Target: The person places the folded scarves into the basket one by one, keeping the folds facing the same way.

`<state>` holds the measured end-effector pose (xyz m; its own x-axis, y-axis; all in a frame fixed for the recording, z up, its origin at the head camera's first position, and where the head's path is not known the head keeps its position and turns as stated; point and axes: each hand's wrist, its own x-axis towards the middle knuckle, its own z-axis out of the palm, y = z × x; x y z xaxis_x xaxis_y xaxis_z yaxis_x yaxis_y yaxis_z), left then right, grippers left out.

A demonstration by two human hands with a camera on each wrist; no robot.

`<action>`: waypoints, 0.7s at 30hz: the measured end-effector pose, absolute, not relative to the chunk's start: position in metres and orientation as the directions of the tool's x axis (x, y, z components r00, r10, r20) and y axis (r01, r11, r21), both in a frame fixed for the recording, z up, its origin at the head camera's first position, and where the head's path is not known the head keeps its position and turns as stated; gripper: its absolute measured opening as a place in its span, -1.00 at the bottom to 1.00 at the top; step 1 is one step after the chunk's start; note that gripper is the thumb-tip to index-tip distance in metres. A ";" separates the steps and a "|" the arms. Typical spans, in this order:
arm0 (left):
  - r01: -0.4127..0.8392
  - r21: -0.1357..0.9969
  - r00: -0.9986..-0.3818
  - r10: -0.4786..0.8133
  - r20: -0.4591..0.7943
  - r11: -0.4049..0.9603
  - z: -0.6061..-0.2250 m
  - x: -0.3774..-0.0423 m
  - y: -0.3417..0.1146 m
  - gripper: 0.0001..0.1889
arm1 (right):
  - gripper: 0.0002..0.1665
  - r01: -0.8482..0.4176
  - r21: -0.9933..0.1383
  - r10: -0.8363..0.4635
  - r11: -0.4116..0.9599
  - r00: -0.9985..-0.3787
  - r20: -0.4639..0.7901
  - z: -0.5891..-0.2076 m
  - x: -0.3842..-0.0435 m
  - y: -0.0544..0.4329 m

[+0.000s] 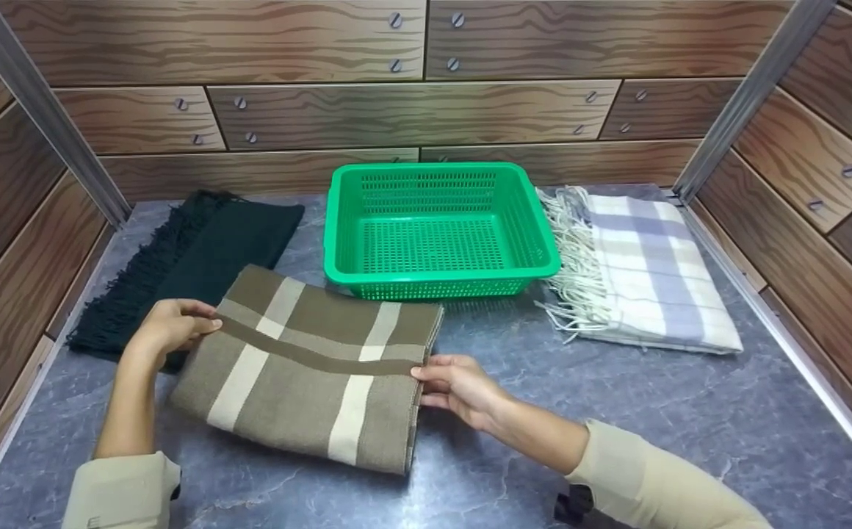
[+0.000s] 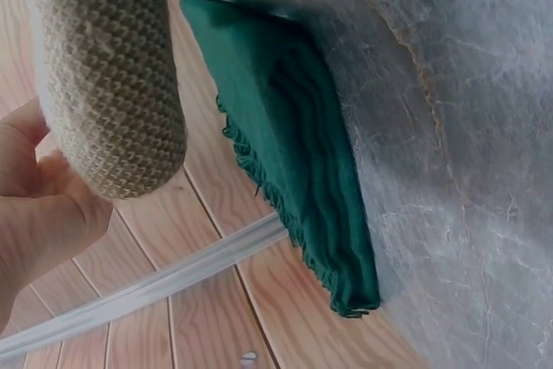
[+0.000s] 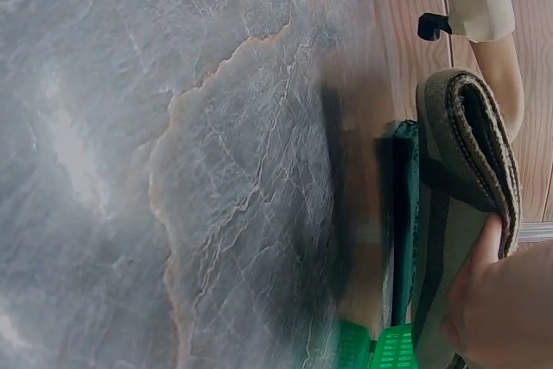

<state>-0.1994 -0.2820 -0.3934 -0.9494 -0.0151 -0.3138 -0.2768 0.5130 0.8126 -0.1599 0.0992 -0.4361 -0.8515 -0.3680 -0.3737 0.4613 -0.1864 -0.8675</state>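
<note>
A: What are the two hands doing?

B: Both hold the same folded brown checked cloth (image 1: 286,397). The left hand (image 1: 175,323) pinches its left edge, thumb on top, and the right hand (image 1: 463,386) grips the opposite edge, with the thumb on top and fingers underneath

A: Is the cloth lying on the counter (image 1: 499,470)?

B: No, it's held up above it. The right wrist view shows it apart from the grey, marble-patterned surface, with its folded layers stacked at the edge. From the head view it appears just in front of the basket, a little to the left

A: Which basket?

B: A green plastic basket (image 1: 441,278) with slotted sides, standing upright near the back of the counter

A: And what lies to the left?

B: A folded dark green cloth (image 1: 228,239), fringed along its outer side. From above, the brown cloth and the left hand hide part of it

A: And over on the right?

B: A folded white cloth (image 1: 639,294) with lavender and beige bands lies flat. Its pale fringe (image 1: 580,272) points towards the basket and comes right up beside it

A: What's around all this?

B: Wood-patterned panels (image 1: 411,114) with printed screws, at the back and both sides. The person's sleeves (image 1: 121,488) are beige
</note>
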 end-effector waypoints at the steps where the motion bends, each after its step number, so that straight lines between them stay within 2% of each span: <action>1: -0.275 0.812 -0.950 -0.014 -0.313 0.515 -0.392 -0.199 -0.282 -0.56 | -0.58 0.460 -0.868 -0.369 -0.188 -0.852 -0.372 -0.436 -0.160 0.099; 6: -0.258 0.809 -0.954 -0.007 -0.299 0.529 -0.388 -0.197 -0.281 -0.58 | -0.57 0.457 -0.869 -0.370 -0.192 -0.854 -0.367 -0.433 -0.157 0.100; 14: -0.244 0.793 -0.955 0.005 -0.298 0.557 -0.383 -0.196 -0.281 -0.54 | -0.70 0.454 -0.867 -0.372 -0.206 -0.856 -0.360 -0.429 -0.153 0.099; 21: -0.248 0.795 -0.953 0.009 -0.303 0.553 -0.379 -0.195 -0.282 -0.52 | -0.67 0.446 -0.870 -0.379 -0.208 -0.857 -0.349 -0.425 -0.151 0.100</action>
<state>-0.1946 -0.2824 -0.3786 -0.9528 0.0090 -0.3035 -0.2481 0.5529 0.7955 -0.1509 0.0996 -0.4249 -0.8571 -0.3790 -0.3490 0.4464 -0.2080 -0.8703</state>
